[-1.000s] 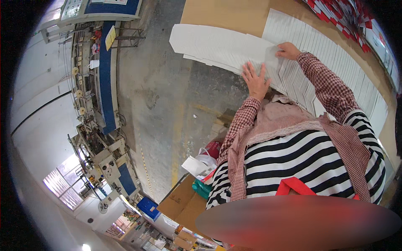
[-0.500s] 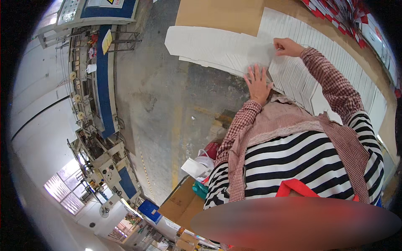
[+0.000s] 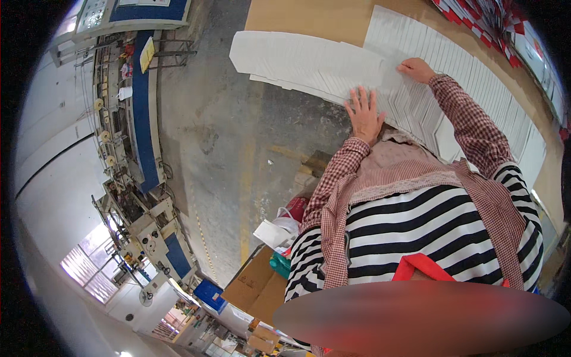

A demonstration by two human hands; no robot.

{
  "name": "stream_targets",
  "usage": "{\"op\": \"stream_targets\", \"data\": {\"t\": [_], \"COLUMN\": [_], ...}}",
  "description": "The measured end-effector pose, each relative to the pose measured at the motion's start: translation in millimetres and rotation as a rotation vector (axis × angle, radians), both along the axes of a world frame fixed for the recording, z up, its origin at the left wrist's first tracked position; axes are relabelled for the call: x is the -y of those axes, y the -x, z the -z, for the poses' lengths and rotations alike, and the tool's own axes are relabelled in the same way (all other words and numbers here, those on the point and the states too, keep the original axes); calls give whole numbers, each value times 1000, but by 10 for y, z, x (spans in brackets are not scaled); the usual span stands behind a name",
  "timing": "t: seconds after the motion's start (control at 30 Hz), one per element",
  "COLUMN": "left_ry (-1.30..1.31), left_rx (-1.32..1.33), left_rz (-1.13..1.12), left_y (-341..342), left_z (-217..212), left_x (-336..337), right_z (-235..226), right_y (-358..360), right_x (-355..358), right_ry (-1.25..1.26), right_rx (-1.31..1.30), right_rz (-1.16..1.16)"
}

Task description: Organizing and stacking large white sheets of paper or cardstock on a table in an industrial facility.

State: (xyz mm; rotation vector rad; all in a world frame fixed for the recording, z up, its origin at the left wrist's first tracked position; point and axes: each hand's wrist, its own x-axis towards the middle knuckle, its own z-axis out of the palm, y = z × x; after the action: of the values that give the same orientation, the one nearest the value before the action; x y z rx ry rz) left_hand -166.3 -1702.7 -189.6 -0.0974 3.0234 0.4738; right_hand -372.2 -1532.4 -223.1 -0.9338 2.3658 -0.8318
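Note:
A long overlapping row of white folded card blanks (image 3: 297, 59) lies in front of me. My left hand (image 3: 364, 116) rests with spread fingers on the near edge of this row. To the right, more white blanks (image 3: 476, 89) stand closely fanned, their edges showing as many thin lines. Over the place where the two groups meet, my right hand (image 3: 417, 70) is closed, thumb and fingers together at the blanks. Whatever lies between those fingertips is too small to make out.
Brown cardboard (image 3: 309, 21) lies under and beyond the blanks. Red and white pieces (image 3: 482, 27) are heaped at the far right. An open cardboard box (image 3: 253, 282) stands at my lower left, near a blue bin (image 3: 210, 296). A long machine (image 3: 146, 113) runs along the left.
My right hand has moved slightly to the right over the blanks, its fingers still closed. My left hand stays spread on the near edge. The whole view has shifted a little.

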Motion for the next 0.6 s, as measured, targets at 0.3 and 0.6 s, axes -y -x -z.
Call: {"op": "stream_targets", "data": {"t": [0.3, 0.6], "left_ry": [1, -26], "left_rx": [-14, -13], "left_rz": [5, -1], "left_y": [14, 16], "left_z": [16, -14], "left_x": [-3, -24], "right_z": [-87, -79], "right_y": [-47, -135], "right_x": [47, 61], "right_ry": [-29, -97], "right_rx": [-95, -75], "right_rz": [21, 70]}}
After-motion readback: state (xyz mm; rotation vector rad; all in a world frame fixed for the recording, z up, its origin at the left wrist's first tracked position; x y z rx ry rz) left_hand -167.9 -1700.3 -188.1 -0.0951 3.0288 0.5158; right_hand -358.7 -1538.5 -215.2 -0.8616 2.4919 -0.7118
